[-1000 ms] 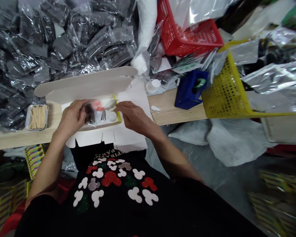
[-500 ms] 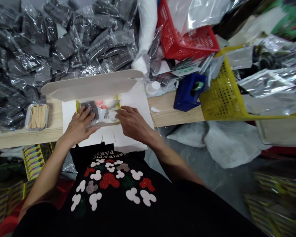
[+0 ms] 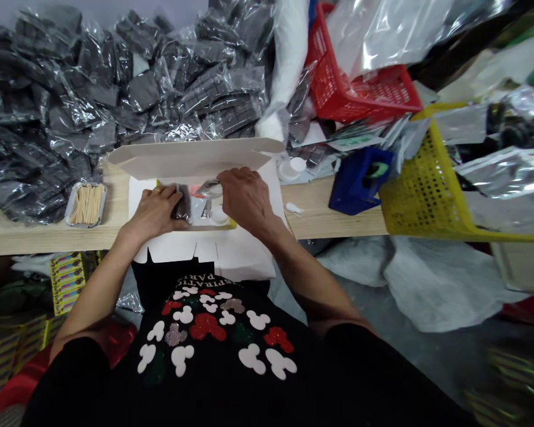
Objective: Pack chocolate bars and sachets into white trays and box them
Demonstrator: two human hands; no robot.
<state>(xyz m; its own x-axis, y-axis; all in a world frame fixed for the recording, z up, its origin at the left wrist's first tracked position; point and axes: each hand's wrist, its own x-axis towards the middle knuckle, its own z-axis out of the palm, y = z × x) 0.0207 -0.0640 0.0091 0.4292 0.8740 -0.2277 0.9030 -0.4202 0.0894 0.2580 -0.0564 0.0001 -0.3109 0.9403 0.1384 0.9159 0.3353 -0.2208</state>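
Observation:
In front of me a white cardboard box [image 3: 191, 157] lies open, its lid flap raised at the back. My left hand [image 3: 156, 214] is at the box's left end, thumb and fingers closed round a bagged dark block [image 3: 184, 204]. My right hand [image 3: 251, 200] is at the right end with curled fingers, touching a small clear plastic packet [image 3: 210, 189]; its fingertips are partly hidden. Between the hands, a round white tub [image 3: 219, 214] and a small red-orange piece [image 3: 196, 191] lie inside the box.
Bagged dark blocks [image 3: 160, 83] are heaped along the back. A tray of wooden sticks [image 3: 86, 204] stands left. To the right are white lids [image 3: 292, 168], a blue tape dispenser [image 3: 356, 181], a red basket [image 3: 365, 95] and a yellow basket [image 3: 409, 190].
My right hand has moved up and inward over the box's right end, its fingers now at the clear packet. My left hand has closed round the bagged dark block. The view has shifted slightly.

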